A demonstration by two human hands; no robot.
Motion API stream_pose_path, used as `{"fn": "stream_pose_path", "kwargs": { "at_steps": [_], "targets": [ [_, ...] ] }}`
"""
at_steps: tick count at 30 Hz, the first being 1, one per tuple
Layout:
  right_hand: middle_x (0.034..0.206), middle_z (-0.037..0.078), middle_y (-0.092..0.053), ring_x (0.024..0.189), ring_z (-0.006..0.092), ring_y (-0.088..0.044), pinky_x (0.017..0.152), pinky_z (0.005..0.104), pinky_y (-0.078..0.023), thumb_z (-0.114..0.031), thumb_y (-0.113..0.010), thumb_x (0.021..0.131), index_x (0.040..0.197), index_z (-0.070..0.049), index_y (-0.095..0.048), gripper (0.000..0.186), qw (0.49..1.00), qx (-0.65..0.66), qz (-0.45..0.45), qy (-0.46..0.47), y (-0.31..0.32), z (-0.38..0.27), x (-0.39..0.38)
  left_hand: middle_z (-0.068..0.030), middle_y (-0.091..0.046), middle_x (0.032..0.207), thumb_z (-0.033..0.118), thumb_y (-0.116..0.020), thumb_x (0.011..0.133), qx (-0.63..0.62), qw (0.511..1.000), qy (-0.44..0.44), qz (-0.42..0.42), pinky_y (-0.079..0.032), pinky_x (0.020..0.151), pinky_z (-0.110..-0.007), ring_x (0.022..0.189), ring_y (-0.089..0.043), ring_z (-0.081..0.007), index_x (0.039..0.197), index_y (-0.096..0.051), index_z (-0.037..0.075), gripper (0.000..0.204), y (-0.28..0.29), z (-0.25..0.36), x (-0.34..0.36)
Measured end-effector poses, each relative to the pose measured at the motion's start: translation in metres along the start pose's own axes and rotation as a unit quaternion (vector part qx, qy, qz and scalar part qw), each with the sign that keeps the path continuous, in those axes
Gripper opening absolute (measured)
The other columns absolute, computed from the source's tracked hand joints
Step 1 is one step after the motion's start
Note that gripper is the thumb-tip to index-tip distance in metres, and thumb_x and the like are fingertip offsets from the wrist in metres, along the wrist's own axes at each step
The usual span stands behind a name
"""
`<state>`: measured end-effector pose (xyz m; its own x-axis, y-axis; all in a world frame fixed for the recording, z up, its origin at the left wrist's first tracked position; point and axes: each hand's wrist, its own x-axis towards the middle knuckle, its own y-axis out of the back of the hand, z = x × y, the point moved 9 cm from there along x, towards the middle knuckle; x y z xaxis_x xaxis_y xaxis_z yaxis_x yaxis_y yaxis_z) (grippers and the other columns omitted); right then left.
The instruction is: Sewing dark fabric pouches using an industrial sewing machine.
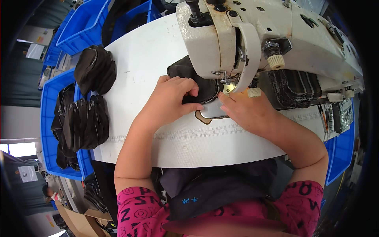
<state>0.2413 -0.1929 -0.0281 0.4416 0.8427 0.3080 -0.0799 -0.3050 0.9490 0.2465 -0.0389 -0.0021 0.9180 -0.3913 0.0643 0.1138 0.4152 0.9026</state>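
Observation:
A dark brown fabric piece (189, 75) with a curved zipper (213, 97) along its edge lies under the head of a white sewing machine (209, 39). My left hand (169, 98) grips this piece from the left, fingers curled on top and thumb at the zipper edge. Right beside the presser foot (229, 87), my right hand (250, 110) pinches the zipper edge between thumb and fingertips. The machine's foot and arm partly cover those fingers and the far part of the fabric.
Two stacks of dark fabric pieces, one upper (94, 70) and one lower (87, 122), sit at the table's left edge by a blue bin (49, 102). More stacked pieces (296, 89) lie right of the needle. A ruler strip (177, 132) crosses the white table (134, 150).

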Motion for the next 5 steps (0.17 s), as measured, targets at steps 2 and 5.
{"fn": "stream_pose_path", "kwargs": {
  "at_steps": [2, 5],
  "targets": [
    [0.09, 0.006, -0.07, 0.077, 0.0217, -0.07, 0.066, 0.0371, -0.052, -0.025, -0.065, 0.099, 0.121, -0.002, -0.073, 0.033, 0.999, -0.035, 0.008, 0.035, -0.002, -0.004, -0.001, -0.0029, -0.069, 0.086, 0.013, -0.082, 0.083, -0.005, 1.0, -0.011, 0.006, -0.045, 0.087, -0.037, 0.087, -0.066, -0.0236, 0.095, -0.062, 0.012, 0.023, -0.006, -0.002, 0.002],
    [0.095, 0.004, -0.073, 0.088, 0.0195, -0.071, 0.071, 0.0399, -0.054, -0.025, -0.068, 0.097, 0.123, -0.004, -0.073, 0.034, 0.997, -0.013, -0.076, -0.03, -0.006, 0.001, 0.001, -0.0021, -0.07, 0.088, 0.017, -0.084, 0.083, -0.058, 0.997, 0.016, -0.043, -0.041, 0.095, -0.042, 0.092, -0.066, -0.0235, 0.095, -0.061, 0.012, 0.026, -0.018, -0.015, 0.007]
  ]
}}
